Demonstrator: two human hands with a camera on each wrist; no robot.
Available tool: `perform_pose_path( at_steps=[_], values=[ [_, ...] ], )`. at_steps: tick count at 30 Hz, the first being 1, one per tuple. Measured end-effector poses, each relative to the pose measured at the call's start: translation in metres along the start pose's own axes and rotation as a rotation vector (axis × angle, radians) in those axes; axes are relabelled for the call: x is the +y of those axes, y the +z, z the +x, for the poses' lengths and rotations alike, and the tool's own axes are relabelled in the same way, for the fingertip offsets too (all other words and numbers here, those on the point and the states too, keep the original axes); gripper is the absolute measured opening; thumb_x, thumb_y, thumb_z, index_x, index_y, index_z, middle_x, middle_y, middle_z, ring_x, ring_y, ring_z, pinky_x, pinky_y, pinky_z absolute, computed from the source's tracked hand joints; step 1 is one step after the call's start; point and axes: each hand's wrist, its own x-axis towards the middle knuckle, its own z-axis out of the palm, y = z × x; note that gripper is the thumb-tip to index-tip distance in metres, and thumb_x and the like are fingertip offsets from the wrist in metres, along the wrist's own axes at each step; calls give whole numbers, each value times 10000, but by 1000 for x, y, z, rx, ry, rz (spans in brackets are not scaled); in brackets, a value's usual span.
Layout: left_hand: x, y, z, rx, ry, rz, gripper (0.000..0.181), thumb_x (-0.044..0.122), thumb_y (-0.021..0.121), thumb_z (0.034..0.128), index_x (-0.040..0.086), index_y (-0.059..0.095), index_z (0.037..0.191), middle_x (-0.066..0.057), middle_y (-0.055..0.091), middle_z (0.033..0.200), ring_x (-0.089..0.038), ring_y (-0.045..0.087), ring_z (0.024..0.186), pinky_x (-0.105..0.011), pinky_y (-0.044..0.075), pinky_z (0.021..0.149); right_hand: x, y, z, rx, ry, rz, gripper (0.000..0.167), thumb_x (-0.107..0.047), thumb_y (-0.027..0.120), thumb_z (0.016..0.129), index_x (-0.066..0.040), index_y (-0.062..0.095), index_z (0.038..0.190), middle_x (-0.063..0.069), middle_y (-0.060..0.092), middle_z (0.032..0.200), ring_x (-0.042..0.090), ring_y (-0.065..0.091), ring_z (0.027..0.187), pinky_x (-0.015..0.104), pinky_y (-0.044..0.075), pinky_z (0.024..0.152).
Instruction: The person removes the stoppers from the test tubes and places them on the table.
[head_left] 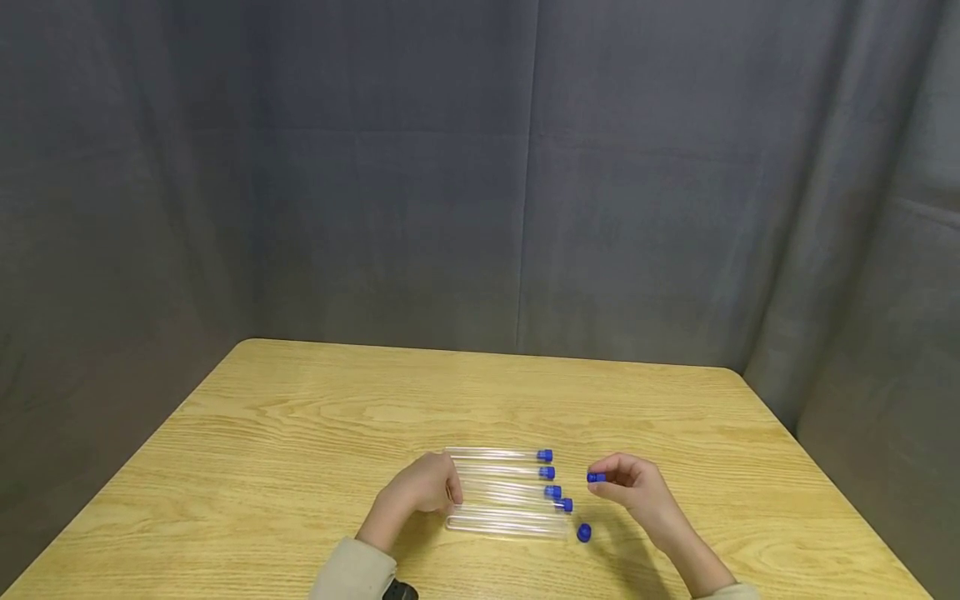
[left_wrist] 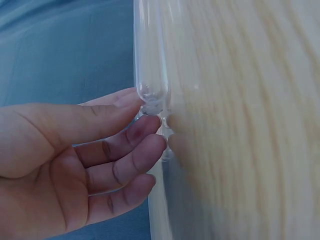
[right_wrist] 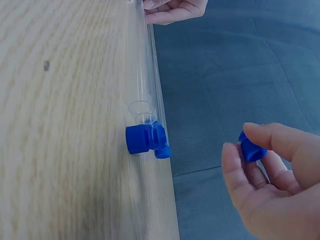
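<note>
Head view gives me a row of clear test tubes (head_left: pixel 498 490) lying side by side on the wood-grain table (head_left: pixel 337 400), rounded ends to the left, with seated blue stoppers (head_left: pixel 547 472) in the right ends of four. The nearest tube (head_left: pixel 506 527) has an open mouth, and just off that end a loose blue stopper (head_left: pixel 584 532) sits on the table. To the right of the row I see the right hand (head_left: pixel 633 489) above the table, thumb and fingers clamped on a pinched blue stopper (head_left: pixel 596 477), near the tubes but apart from them. The left hand (head_left: pixel 423 485) is at the rounded ends, fingers bent; on my left wrist view its thumb and forefinger tips lie either side of one tube's end, though I can't tell whether they grip it or merely touch. A beige sleeve (head_left: pixel 352 572) covers the left forearm, and a dark grey curtain (head_left: pixel 375 208) hangs behind the table.
</note>
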Motion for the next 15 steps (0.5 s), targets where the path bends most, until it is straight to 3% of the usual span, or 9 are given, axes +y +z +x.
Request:
perform_pose_path(
  at_steps=[7,15],
  values=[
    [0,0,0,-3,4,4,143,-93,718,658,46,688,660,-11,627,696,-104,488,601,-231,435,519,1,0,1,-10,17,-76,236,-35,661,770,115,579,933,111,603,862,160,538,726,311,477,672],
    [-1,-3,-1,13,18,-36,149,-114,680,654,33,682,674,-20,615,715,-111,458,572,-224,409,487,3,-1,1,-52,24,-43,242,-31,653,780,124,561,942,103,591,880,171,556,776,290,487,716]
  ],
)
